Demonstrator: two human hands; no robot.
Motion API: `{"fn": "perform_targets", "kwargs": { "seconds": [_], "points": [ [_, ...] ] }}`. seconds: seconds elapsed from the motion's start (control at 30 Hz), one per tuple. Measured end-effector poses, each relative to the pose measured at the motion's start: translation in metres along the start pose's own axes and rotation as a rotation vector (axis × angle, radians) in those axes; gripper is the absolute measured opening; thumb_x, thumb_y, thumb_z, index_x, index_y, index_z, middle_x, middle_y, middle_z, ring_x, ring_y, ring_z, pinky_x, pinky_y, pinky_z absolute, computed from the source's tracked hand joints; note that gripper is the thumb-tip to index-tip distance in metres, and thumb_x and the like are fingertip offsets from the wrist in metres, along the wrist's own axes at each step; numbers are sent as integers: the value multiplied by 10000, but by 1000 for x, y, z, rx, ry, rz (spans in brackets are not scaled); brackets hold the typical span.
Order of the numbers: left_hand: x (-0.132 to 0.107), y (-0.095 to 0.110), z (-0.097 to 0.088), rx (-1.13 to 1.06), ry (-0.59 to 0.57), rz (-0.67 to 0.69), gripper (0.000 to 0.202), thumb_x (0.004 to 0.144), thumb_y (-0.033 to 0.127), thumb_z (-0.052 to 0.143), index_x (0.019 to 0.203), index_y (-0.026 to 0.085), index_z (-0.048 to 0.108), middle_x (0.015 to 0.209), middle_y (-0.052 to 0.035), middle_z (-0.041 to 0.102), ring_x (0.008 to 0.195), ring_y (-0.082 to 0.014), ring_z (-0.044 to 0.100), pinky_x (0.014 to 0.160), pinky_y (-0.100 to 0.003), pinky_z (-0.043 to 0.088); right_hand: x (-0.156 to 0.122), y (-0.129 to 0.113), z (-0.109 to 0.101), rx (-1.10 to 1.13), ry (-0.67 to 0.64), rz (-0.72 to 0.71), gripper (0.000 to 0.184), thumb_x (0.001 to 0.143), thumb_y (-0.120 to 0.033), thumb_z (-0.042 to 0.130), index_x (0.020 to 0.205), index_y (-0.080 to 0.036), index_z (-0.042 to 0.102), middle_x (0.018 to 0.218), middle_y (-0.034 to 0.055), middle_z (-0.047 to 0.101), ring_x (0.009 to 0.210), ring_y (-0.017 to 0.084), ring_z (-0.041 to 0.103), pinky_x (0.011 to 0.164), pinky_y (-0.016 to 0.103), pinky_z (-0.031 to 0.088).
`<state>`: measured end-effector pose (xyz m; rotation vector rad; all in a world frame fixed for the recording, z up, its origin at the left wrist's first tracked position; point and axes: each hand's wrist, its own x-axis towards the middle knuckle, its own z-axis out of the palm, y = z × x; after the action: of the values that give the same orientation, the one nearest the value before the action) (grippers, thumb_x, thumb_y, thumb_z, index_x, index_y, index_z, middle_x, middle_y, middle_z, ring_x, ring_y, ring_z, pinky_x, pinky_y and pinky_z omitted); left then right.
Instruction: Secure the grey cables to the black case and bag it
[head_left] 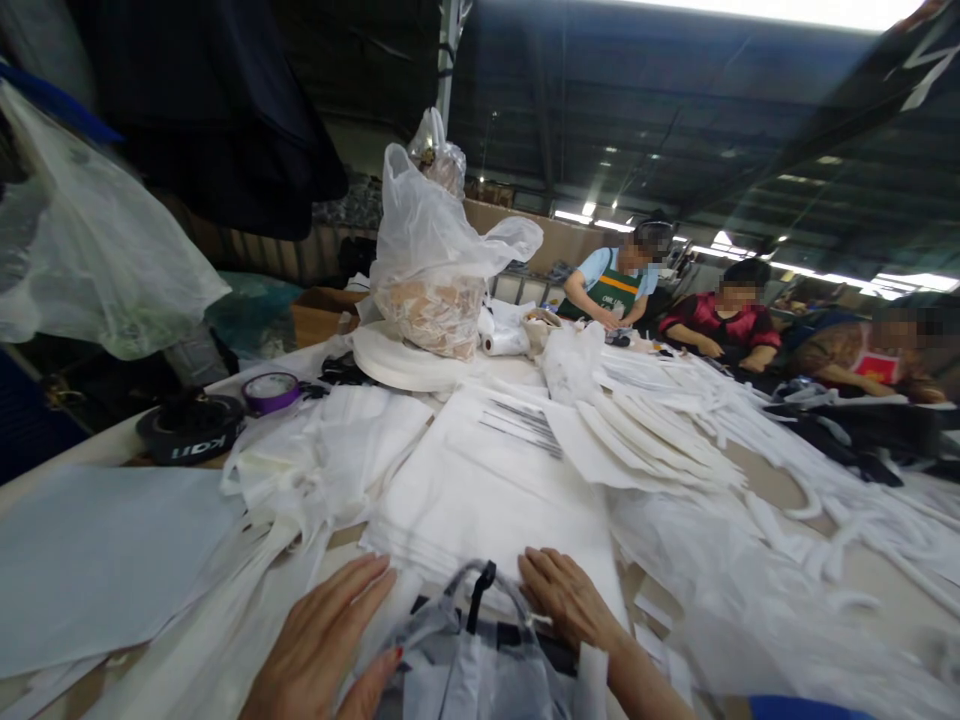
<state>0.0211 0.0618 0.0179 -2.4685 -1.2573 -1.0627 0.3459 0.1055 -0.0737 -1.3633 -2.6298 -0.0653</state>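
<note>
My left hand (322, 640) is open at the bottom of the view, with fingers stretched out and the thumb apart. It rests beside a see-through plastic bag (487, 670) with a looped handle. A black strap (480, 595) stands up at the loop, and white and dark parts show through the bag. My right hand (566, 595) lies open on the other side of the loop, fingers close together and flat. Its fingertips reach the stack of white sheets (495, 490) just beyond. Whether either palm presses on the bag is hidden.
Crumpled white plastic (322, 450), a black tape roll (191, 430) and a purple roll (271, 392) are on the left. Ahead stand a white strip coil (409, 360) and a filled plastic bag (431, 270). Curved white pieces (660, 440) lie right. Several co-workers sit at the far right.
</note>
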Motion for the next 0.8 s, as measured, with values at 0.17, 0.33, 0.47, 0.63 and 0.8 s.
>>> {"fn": "perform_targets", "kwargs": {
  "seconds": [0.17, 0.33, 0.47, 0.63, 0.8],
  "points": [
    [23, -8, 3, -10, 52, 29, 289, 905, 330, 454, 1111, 160, 563, 1140, -80, 607, 1074, -175, 559, 944, -249, 440, 5, -4, -5, 84, -73, 62, 237, 774, -24, 485, 926, -136, 629, 935, 109, 653, 825, 208, 576, 753, 312, 458],
    [40, -13, 21, -133, 40, 4, 205, 894, 308, 470, 996, 190, 603, 1052, -61, 643, 985, -177, 601, 847, -291, 506, 22, 1, -24, 236, -91, 303, 207, 839, -124, 479, 713, -171, 636, 736, 43, 648, 733, 156, 578, 663, 243, 418],
    [60, -21, 49, -267, -184, -85, 173, 871, 224, 485, 953, 151, 619, 1010, -81, 660, 957, -184, 612, 846, -320, 518, 33, 11, -29, 409, -142, 483, 124, 746, -191, 616, 628, -159, 638, 577, -4, 624, 554, 118, 556, 516, 201, 379],
    [93, -15, 94, -289, -454, -24, 182, 774, 180, 646, 948, 128, 632, 971, -73, 668, 943, -184, 603, 868, -305, 493, 39, 17, -34, 537, -125, 574, 182, 742, -253, 595, 593, -148, 584, 498, -27, 558, 476, 101, 490, 444, 190, 345],
    [120, 6, 126, -213, -646, 116, 284, 759, 369, 696, 917, 138, 646, 924, -80, 661, 918, -235, 598, 806, -360, 490, 39, 11, -41, 497, -9, 521, 230, 804, -338, 494, 639, -181, 522, 591, -9, 548, 555, 121, 484, 519, 224, 356]
  ]
}}
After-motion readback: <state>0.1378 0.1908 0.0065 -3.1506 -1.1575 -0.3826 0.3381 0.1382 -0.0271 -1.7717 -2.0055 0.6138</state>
